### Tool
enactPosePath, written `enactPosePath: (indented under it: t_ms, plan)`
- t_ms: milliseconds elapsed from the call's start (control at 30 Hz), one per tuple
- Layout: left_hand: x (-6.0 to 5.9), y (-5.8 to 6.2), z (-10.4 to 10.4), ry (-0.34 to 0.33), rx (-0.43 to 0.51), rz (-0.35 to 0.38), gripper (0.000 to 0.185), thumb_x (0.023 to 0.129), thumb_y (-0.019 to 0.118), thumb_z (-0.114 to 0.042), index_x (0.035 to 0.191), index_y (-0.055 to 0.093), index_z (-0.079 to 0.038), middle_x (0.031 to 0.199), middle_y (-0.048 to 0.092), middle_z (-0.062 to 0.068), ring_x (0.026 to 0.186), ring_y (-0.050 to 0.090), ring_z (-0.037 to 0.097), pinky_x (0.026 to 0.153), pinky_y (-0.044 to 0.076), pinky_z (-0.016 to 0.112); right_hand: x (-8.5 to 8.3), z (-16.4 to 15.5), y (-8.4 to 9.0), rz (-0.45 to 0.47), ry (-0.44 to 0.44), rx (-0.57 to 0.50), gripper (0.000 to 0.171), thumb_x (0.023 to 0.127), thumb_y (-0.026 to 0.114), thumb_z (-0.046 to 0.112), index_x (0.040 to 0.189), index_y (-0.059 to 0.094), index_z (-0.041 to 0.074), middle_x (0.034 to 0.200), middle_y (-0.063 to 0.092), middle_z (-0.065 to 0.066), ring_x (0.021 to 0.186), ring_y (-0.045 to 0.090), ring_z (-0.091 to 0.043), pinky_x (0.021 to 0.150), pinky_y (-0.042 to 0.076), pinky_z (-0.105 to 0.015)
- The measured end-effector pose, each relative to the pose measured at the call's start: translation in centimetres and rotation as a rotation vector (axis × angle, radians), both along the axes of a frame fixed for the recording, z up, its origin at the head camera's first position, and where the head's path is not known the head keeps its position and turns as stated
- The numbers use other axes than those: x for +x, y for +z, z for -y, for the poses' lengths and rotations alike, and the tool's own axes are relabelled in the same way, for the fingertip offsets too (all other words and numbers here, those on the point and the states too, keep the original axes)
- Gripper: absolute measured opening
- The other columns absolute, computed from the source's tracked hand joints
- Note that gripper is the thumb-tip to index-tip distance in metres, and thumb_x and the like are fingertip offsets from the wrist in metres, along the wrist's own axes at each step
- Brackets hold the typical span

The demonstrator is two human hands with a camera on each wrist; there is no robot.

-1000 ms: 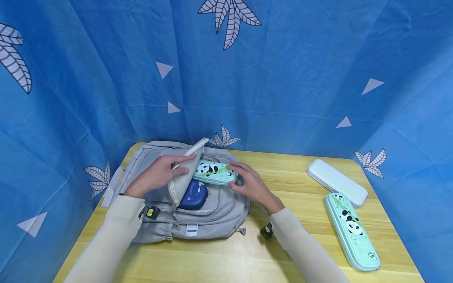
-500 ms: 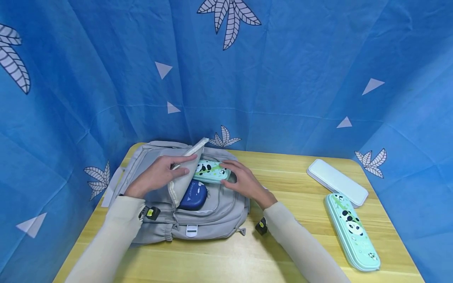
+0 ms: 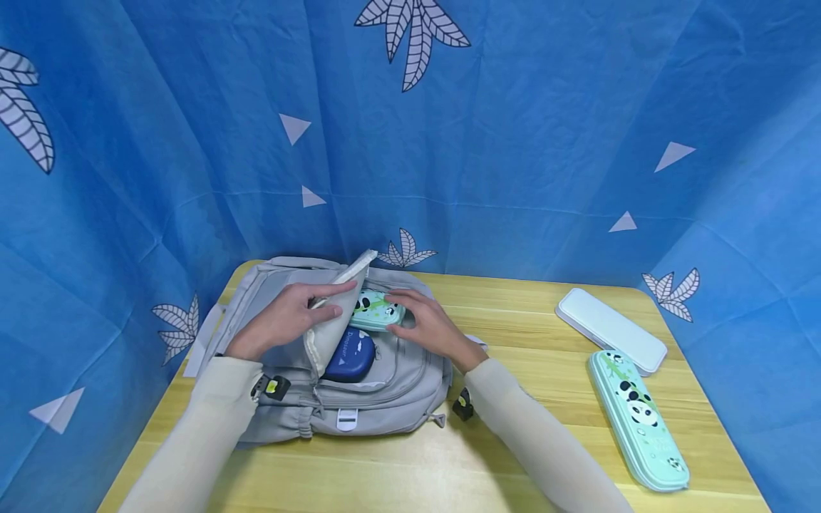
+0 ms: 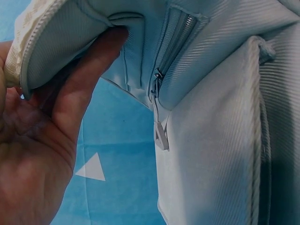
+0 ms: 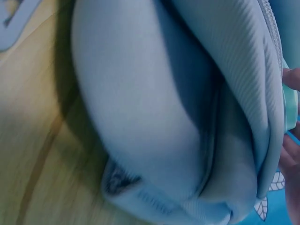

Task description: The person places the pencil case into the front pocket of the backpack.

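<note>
The right hand (image 3: 425, 324) grasps the near end of a pencil case (image 3: 377, 312), thumb on the lower edge and fingers over the upper one. The left hand (image 3: 285, 317) grips the flap (image 3: 338, 329) of a grey backpack (image 3: 394, 417) and holds it up, thumb on one face and fingers on the other. The pencil case lies in the backpack's front pocket, its far end hidden behind the flap; how deep it reaches is hard to tell from here. Beside it in the same pocket, nearer the person, sits a rounded blue case (image 3: 353, 356) with "Dinosaur" lettered on it, also partly covered by the flap. The pencil case is mint green, with pandas and green bamboo on its lid. The backpack lies on a wooden table (image 3: 513, 470), a white buckle (image 3: 347, 419) on its near side. Well apart to the right, a second panda case (image 3: 638, 420) in mint lies at a slant, touching or just beside a long white case (image 3: 612, 330), with a blue curtain (image 3: 545, 128) behind the table
</note>
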State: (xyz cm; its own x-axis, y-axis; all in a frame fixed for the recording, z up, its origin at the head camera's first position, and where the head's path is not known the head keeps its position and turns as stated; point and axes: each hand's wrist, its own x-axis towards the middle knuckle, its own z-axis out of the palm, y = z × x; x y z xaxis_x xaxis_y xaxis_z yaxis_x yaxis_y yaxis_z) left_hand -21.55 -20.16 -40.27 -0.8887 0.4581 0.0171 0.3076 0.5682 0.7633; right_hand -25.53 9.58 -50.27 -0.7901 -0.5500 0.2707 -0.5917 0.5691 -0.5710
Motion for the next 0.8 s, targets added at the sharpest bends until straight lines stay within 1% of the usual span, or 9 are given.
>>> enactPosePath:
  t_ms: [67, 167, 267, 533, 633, 733, 800]
  plan:
    - [0.0, 0.0, 0.0, -0.001, 0.004, 0.001, 0.048, 0.110, 0.067, -0.018, 0.158, 0.060, -0.023, 0.162, 0.055, 0.020, 0.118, 0.063, 0.029, 0.081, 0.053, 0.030, -0.2, 0.3, -0.1, -0.014, 0.003, 0.005, 0.061, 0.098, 0.083, 0.033, 0.152, 0.065, 0.010, 0.161, 0.058, -0.013, 0.152, 0.052, -0.034, 0.125, 0.041, -0.054]
    - [0.0, -0.1, 0.0, -0.002, 0.013, 0.008, 0.049, 0.110, 0.067, -0.018, 0.158, 0.060, -0.023, 0.163, 0.055, 0.020, 0.115, 0.063, 0.029, 0.079, 0.053, 0.030, -0.5, 0.8, -0.2, -0.020, 0.009, 0.001, 0.061, 0.097, 0.083, 0.033, 0.151, 0.065, 0.009, 0.160, 0.059, -0.014, 0.151, 0.053, -0.034, 0.125, 0.042, -0.053]
    - [0.0, -0.1, 0.0, -0.002, 0.017, 0.008, 0.049, 0.110, 0.067, -0.018, 0.158, 0.060, -0.023, 0.163, 0.055, 0.020, 0.113, 0.063, 0.028, 0.078, 0.052, 0.030, -0.6, 1.1, -0.2, -0.001, 0.017, -0.009, 0.061, 0.098, 0.084, 0.032, 0.151, 0.065, 0.008, 0.160, 0.059, -0.015, 0.151, 0.053, -0.034, 0.125, 0.042, -0.052]
    - [0.1, -0.1, 0.0, -0.007, 0.011, -0.009, 0.049, 0.109, 0.067, -0.017, 0.157, 0.060, -0.021, 0.161, 0.056, 0.021, 0.116, 0.064, 0.029, 0.081, 0.053, 0.030, -0.7, 1.9, 0.1, 0.056, 0.033, -0.008, 0.062, 0.100, 0.082, 0.030, 0.153, 0.063, 0.007, 0.162, 0.057, -0.014, 0.153, 0.051, -0.035, 0.126, 0.040, -0.050]
    - [0.0, -0.1, 0.0, -0.006, 0.010, -0.006, 0.049, 0.109, 0.067, -0.016, 0.157, 0.060, -0.021, 0.161, 0.056, 0.021, 0.114, 0.064, 0.028, 0.080, 0.053, 0.030, -0.9, 2.2, 0.1, 0.071, 0.032, 0.007, 0.061, 0.100, 0.082, 0.030, 0.154, 0.062, 0.008, 0.163, 0.057, -0.014, 0.153, 0.050, -0.034, 0.126, 0.041, -0.050]
    - [0.0, -0.1, 0.0, -0.004, 0.014, 0.003, 0.049, 0.109, 0.067, -0.016, 0.157, 0.060, -0.022, 0.160, 0.057, 0.021, 0.106, 0.064, 0.028, 0.076, 0.053, 0.030, -1.0, 2.5, 0.2, 0.080, 0.029, 0.021, 0.061, 0.100, 0.082, 0.029, 0.154, 0.062, 0.009, 0.163, 0.057, -0.013, 0.153, 0.051, -0.033, 0.126, 0.042, -0.049]
    - [-0.1, -0.1, 0.0, -0.003, 0.015, 0.003, 0.049, 0.109, 0.067, -0.017, 0.157, 0.061, -0.022, 0.160, 0.058, 0.021, 0.106, 0.064, 0.027, 0.076, 0.053, 0.030, -1.1, 2.8, 0.3, 0.081, 0.028, 0.027, 0.061, 0.100, 0.082, 0.029, 0.154, 0.062, 0.009, 0.163, 0.057, -0.013, 0.153, 0.051, -0.033, 0.125, 0.042, -0.049]
